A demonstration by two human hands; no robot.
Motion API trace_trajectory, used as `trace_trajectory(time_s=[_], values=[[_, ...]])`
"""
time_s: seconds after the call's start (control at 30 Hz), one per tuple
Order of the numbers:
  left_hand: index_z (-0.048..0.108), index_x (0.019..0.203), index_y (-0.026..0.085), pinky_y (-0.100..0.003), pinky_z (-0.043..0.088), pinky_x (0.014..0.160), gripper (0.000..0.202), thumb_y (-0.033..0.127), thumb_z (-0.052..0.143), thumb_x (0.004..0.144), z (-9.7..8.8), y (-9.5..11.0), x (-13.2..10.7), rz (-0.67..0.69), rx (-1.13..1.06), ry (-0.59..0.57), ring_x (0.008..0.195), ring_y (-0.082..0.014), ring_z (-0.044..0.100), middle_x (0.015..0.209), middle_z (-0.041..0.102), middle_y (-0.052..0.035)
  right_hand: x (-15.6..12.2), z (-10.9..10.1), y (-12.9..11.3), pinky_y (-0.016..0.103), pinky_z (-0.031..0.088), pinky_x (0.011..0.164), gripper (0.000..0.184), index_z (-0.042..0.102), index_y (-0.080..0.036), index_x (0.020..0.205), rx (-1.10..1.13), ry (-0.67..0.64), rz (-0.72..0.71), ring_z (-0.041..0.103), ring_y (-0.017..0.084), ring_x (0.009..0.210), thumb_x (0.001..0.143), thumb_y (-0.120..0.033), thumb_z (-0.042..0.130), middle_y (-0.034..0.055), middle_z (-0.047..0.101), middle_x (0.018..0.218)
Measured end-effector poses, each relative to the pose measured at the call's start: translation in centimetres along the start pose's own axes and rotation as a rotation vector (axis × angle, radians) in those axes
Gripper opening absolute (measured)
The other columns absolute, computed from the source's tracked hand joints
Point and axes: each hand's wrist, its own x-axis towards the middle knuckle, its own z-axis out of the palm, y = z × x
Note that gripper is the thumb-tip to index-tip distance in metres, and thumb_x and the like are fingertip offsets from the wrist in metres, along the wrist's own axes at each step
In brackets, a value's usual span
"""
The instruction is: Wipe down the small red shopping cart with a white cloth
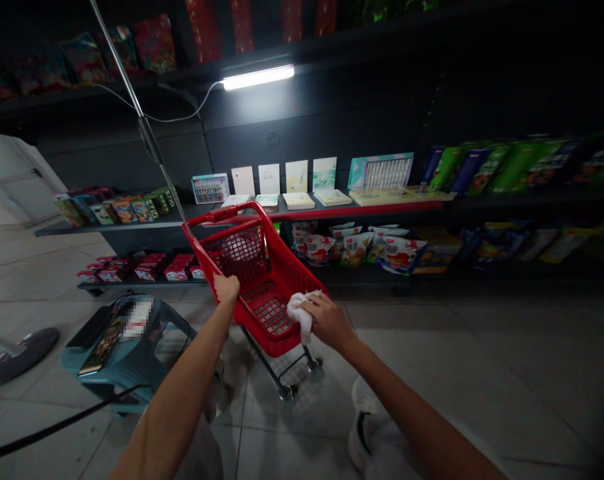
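Observation:
A small red plastic shopping cart point(293, 263) stands on the tiled floor in front of me, its basket holding nothing I can see. My left hand point(227, 289) is closed over the basket's left rim. In my right hand point(327, 319) is a bunched white cloth point(300, 312), pressed against the rim at the cart's near right corner. The fingers of that hand curl over the cloth. Grey legs with dark wheels point(288, 392) show beneath the basket.
Behind the cart runs a dark shelf point(327, 212) with upright books, boxes and snack bags point(355, 248). A blue-grey plastic stool point(127, 353) with flat items on it stands at left, near a round stand base point(27, 353). A metal pole point(132, 90) rises behind the cart handle.

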Motion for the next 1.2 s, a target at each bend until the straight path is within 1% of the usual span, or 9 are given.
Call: trace_trajectory(time_s=[0.1, 0.23, 0.4, 0.57, 0.67, 0.8, 0.97, 1.07, 1.2], values=[[0.031, 0.157, 0.006, -0.052, 0.045, 0.118, 0.073, 0.023, 0.052, 0.089, -0.4, 0.5, -0.7, -0.061, 0.004, 0.055, 0.143, -0.0372, 0.054, 0.154, 0.050, -0.0294, -0.6, 1.2, -3.9, 0.041, 0.044, 0.106, 0.030, 0.075, -0.023, 0.118, 0.082, -0.014, -0.128, 0.057, 0.026, 0.110, 0.092, -0.015, 0.062, 0.0103, 0.071, 0.121], [0.020, 0.162, 0.007, -0.048, 0.029, 0.130, 0.082, 0.017, 0.052, 0.088, -0.9, 1.3, -1.5, 0.069, 0.038, 0.188, 0.161, -0.0315, 0.025, 0.171, 0.025, -0.0245, -0.9, 1.3, -6.7, 0.043, 0.042, 0.108, 0.038, 0.072, -0.022, 0.122, 0.120, 0.020, -0.155, 0.056, 0.028, 0.112, 0.085, -0.014, 0.066, 0.0106, 0.069, 0.122], [0.053, 0.146, 0.014, -0.053, 0.024, 0.131, 0.061, 0.018, 0.057, 0.085, -1.0, 1.5, -1.6, 0.190, 0.094, 0.127, 0.164, -0.0325, 0.015, 0.175, 0.017, -0.0187, -0.8, 0.5, -7.0, 0.047, 0.039, 0.113, 0.060, 0.063, -0.020, 0.136, 0.154, -0.048, -0.179, 0.053, 0.031, 0.119, 0.077, -0.026, 0.075, 0.0125, 0.064, 0.135], [0.067, 0.130, 0.014, -0.054, 0.019, 0.133, 0.048, 0.018, 0.060, 0.083, -0.7, 1.2, -1.2, 0.265, 0.129, 0.130, 0.165, -0.0328, 0.010, 0.176, 0.016, -0.0145, -1.1, 1.4, -7.1, 0.049, 0.040, 0.111, 0.049, 0.065, -0.020, 0.130, 0.105, -0.017, -0.170, 0.052, 0.031, 0.117, 0.085, -0.034, 0.078, 0.0124, 0.066, 0.134], [0.075, 0.120, 0.021, -0.056, 0.014, 0.134, 0.039, 0.020, 0.059, 0.084, -0.6, 1.2, -1.0, 0.381, 0.136, 0.068, 0.164, -0.0295, 0.015, 0.168, 0.039, -0.0081, -0.8, 1.4, -5.7, 0.046, 0.043, 0.106, 0.042, 0.067, -0.021, 0.129, 0.044, 0.001, -0.149, 0.053, 0.030, 0.115, 0.088, -0.020, 0.074, 0.0121, 0.068, 0.128], [0.081, 0.095, 0.026, -0.061, 0.013, 0.133, 0.026, 0.023, 0.056, 0.088, -0.7, 1.7, -1.0, 0.406, 0.168, -0.033, 0.155, -0.0327, 0.035, 0.136, 0.071, -0.0074, 0.3, 0.2, -0.5, 0.040, 0.046, 0.100, 0.030, 0.069, -0.021, 0.121, 0.000, 0.094, 0.074, 0.053, 0.029, 0.111, 0.091, -0.028, 0.071, 0.0119, 0.067, 0.123], [0.080, 0.097, 0.028, -0.060, 0.006, 0.134, 0.033, 0.033, 0.048, 0.096, -1.5, 1.9, -2.6, 0.524, 0.213, -0.123, 0.149, -0.0304, 0.044, 0.123, 0.077, -0.0033, 0.9, -0.3, 5.9, 0.039, 0.046, 0.101, 0.037, 0.067, -0.020, 0.125, 0.002, 0.281, 0.365, 0.054, 0.029, 0.110, 0.089, -0.017, 0.057, 0.0122, 0.064, 0.120], [0.081, 0.098, 0.030, -0.053, 0.007, 0.135, 0.042, 0.042, 0.041, 0.101, -2.2, 1.2, -3.6, 0.732, 0.289, -0.374, 0.131, -0.0254, 0.062, 0.117, 0.079, -0.0028, 0.8, 0.4, 7.0, 0.042, 0.045, 0.104, 0.042, 0.067, -0.020, 0.127, 0.034, 0.345, 0.375, 0.054, 0.030, 0.113, 0.088, -0.016, 0.055, 0.0132, 0.063, 0.124], [0.082, 0.084, 0.028, -0.045, 0.029, 0.127, 0.045, 0.056, 0.048, 0.097, -2.6, 0.8, -3.7, 0.918, 0.372, -0.648, 0.110, -0.0257, 0.072, 0.095, 0.080, -0.0089, 1.1, 1.4, 7.4, 0.045, 0.043, 0.108, 0.042, 0.069, -0.020, 0.123, 0.049, 0.415, 0.382, 0.053, 0.030, 0.115, 0.085, -0.014, 0.052, 0.0140, 0.063, 0.127]])
